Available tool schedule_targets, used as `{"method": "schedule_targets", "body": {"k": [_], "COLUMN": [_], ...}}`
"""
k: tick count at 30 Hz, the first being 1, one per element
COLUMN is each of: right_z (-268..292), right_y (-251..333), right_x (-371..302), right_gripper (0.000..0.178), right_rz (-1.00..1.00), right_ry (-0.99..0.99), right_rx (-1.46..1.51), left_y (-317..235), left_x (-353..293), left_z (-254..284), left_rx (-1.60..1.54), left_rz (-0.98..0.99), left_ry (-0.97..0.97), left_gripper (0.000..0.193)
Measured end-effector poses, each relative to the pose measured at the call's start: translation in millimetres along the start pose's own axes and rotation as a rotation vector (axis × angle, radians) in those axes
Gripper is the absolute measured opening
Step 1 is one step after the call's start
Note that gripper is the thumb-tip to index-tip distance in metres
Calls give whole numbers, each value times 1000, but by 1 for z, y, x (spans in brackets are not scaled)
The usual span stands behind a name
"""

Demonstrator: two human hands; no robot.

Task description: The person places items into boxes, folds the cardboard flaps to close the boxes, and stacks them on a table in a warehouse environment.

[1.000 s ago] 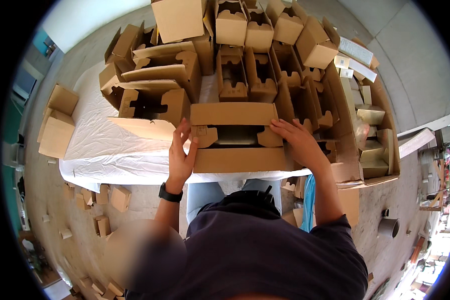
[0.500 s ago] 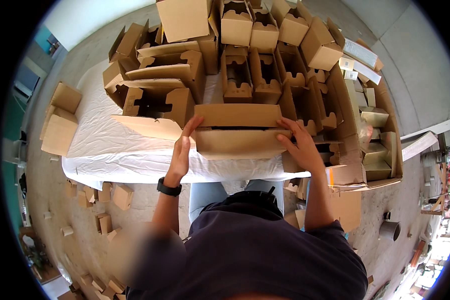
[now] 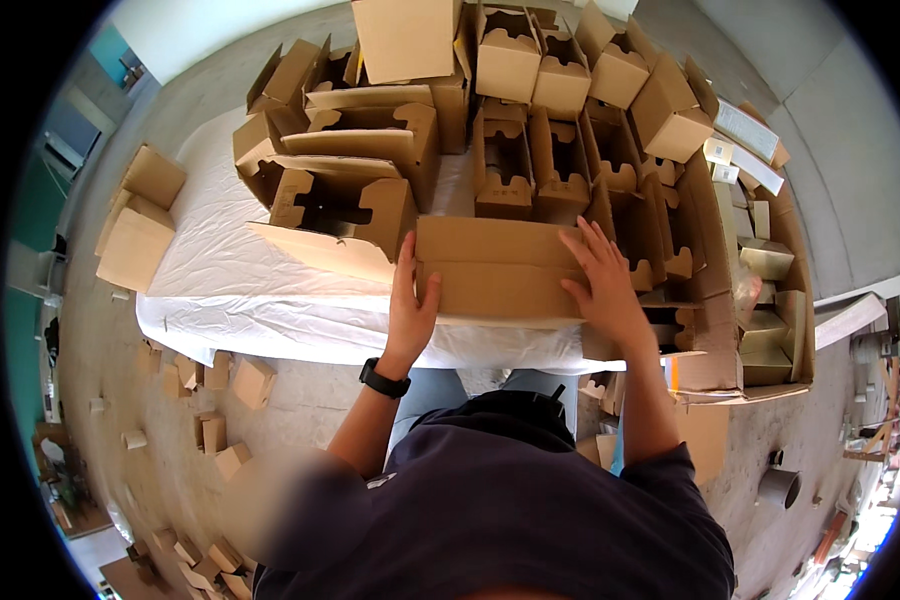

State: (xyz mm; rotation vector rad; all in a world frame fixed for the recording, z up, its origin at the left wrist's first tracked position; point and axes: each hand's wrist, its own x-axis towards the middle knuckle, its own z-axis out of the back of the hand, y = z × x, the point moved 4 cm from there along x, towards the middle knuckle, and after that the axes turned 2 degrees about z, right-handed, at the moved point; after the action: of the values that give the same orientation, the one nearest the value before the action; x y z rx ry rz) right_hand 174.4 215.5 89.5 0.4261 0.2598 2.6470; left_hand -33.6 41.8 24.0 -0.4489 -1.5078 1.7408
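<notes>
A closed brown cardboard box (image 3: 500, 272) sits at the front of the table before me, its two long top flaps folded down and meeting in a seam. My left hand (image 3: 411, 310) lies along the box's left end, fingers stretched and thumb apart near the front corner. Spread over the right end of the top is my right hand (image 3: 608, 290), its fingers lying flat on the cardboard. Just behind and left stands an open box with wavy-edged inserts (image 3: 340, 210). What the closed box contains is hidden.
A white sheet (image 3: 210, 240) covers the table. Several open boxes (image 3: 503, 165) crowd its far side. At right, a large carton (image 3: 715, 300) holds small pale boxes (image 3: 768, 258). Two joined boxes (image 3: 140, 240) stand at far left. Cardboard pieces (image 3: 254, 383) litter the floor.
The gap between the box's top flaps has closed as they were pressed down. My right hand has moved onto the top. The whole view has shifted slightly, moving the scene rightward.
</notes>
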Motion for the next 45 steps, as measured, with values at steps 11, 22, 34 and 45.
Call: {"method": "schedule_targets", "body": {"k": [11,22,34,45], "right_z": [-55,-66,-61,25], "right_y": [-38,-25,-26,61], "right_x": [-8,-20,-10,-49], "right_gripper": [78,79,72,19], "right_rz": [-438,-796,-759,173], "right_ry": [-132,-187,-237,-420], "right_rx": [1029,1653,1555,571], "left_y": [30,57,27,36], "left_x": [2,-18,-45,-33], "left_z": [-2,2,0,0], "left_rx": [-727,-789,-358,-171], "left_rz": [404,469,268,177], "left_ry": [25,155,337,245], "left_gripper": [53,54,68,61]}}
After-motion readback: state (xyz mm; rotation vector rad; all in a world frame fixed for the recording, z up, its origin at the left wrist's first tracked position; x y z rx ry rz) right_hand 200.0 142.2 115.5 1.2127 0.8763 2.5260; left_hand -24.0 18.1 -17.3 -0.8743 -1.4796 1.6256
